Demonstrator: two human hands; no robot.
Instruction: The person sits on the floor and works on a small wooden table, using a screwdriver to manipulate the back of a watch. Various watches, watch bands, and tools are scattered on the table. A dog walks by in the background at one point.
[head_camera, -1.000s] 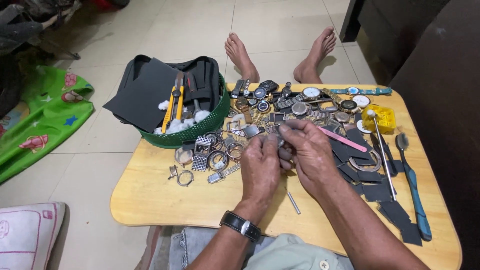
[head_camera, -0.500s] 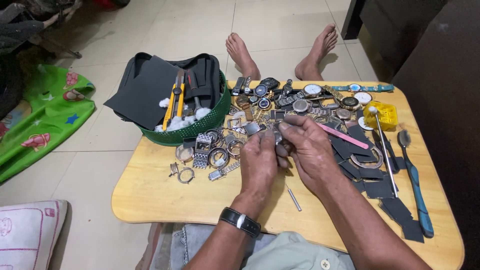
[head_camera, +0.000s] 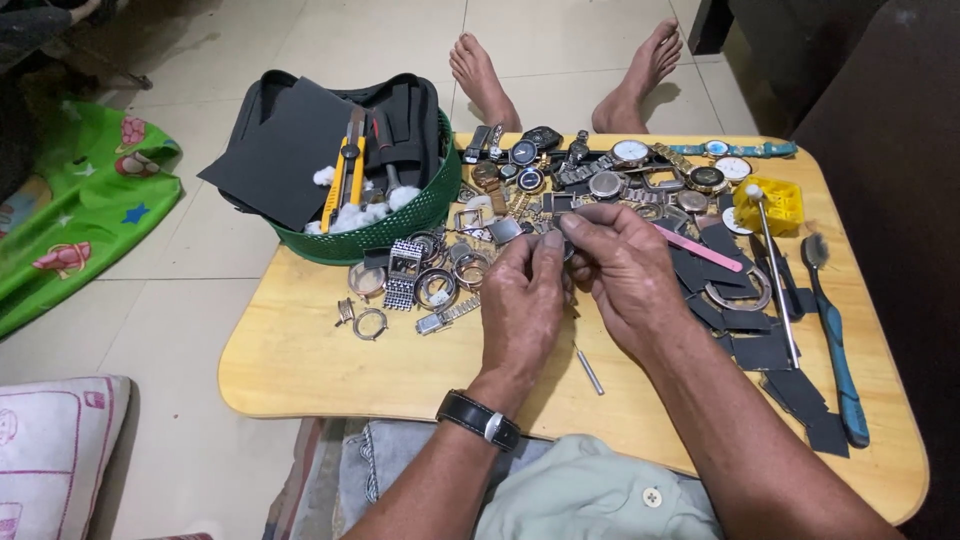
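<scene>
Not much has changed over the last second, tbh. Going left to right: the green basket (head_camera: 385, 232) with black sheets and a yellow knife is parked at the far left of the wooden table (head_camera: 300, 360), loose watch parts scattered beside it. The left hand (head_camera: 522, 305) is kept curled, fingertips pinched on a small watch part (head_camera: 566, 247) at the table's middle, mostly hidden. The right hand (head_camera: 625, 265) is closed on it too, shifted slightly. The blue brush (head_camera: 835, 345) lies untouched at right.

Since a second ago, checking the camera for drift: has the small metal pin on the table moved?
No. The metal pin lies at the same spot by the right hand, same gap to the table's near edge.
</scene>
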